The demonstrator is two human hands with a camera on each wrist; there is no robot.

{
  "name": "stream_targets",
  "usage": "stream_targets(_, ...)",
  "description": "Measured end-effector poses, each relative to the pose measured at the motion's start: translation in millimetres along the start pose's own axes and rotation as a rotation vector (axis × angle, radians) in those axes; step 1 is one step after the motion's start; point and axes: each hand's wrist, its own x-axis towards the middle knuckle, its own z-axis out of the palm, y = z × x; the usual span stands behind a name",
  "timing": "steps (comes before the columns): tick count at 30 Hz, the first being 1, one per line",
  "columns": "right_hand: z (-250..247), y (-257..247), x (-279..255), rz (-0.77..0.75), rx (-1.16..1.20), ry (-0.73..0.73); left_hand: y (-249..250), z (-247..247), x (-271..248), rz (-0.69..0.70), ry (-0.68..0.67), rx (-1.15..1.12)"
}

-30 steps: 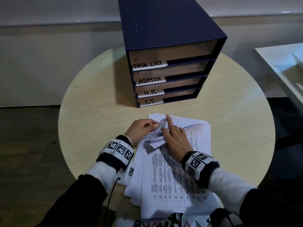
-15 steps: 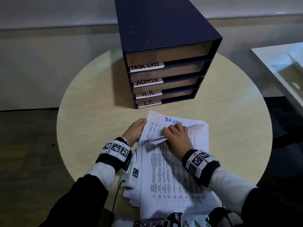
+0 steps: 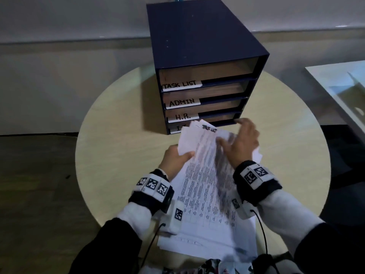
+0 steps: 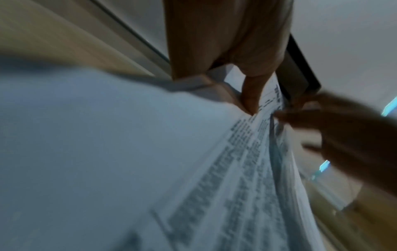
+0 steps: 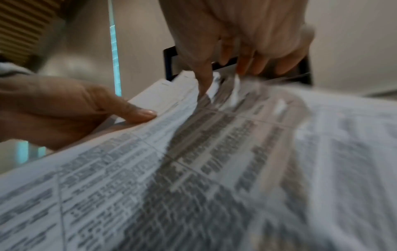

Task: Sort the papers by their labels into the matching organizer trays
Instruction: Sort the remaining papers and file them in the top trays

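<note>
Stack of papers (image 3: 205, 196) lies at the 6 o'clock edge of the round table (image 3: 118, 155). Far end of the top sheets is lifted and fanned toward 12 o'clock, right in front of the organizer (image 3: 199, 42). Printed tables cover the sheets; top corner of one raised sheet carries a dark handwritten label, blurred, looks like "TASK LI…". Lower sheets stay flat, near edge hanging toward the person.

Left hand (image 3: 175, 157) at 9 o'clock of the raised sheets grips their left edge, thumb (image 5: 137, 113) on top, fingers hidden underneath. Right hand (image 3: 241, 141) at 3 o'clock of the raised sheets, motion-blurred. Its thumb (image 5: 204, 79) presses down on the printed face and its fingers (image 5: 255, 66) curl over the far edges of the sheets. Looks like a pinch on a few sheets; exact count cannot be told.

Organizer is dark blue, four open trays stacked, standing at 12 o'clock of the table. White strips from top down read TASK LIST (image 3: 180, 84), ADMIN (image 3: 182, 102), H.R. (image 3: 182, 116). Bottom strip is mostly covered by the lifted paper. Trays look empty as far as visible.

Both wrists wear black bands with square marker tags. White table edge (image 3: 335, 84) at 3 o'clock, well apart.
</note>
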Motion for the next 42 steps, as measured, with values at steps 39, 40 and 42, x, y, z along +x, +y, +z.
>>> stream_targets(39, -20.5, -10.8, -27.2, 0.057, 0.647, 0.2, 22.3, -15.8, -7.7, 0.133, 0.25, -0.216)
stream_targets(40, -19.3, -9.7, -24.3, 0.066, 0.603, 0.193, 18.9, -15.5, -5.0, 0.099, 0.236, -0.207)
stream_targets(42, -22.5, -11.8, -14.9, 0.074, 0.513, 0.199, 31.4, -15.3, -9.5, 0.093, 0.231, -0.208)
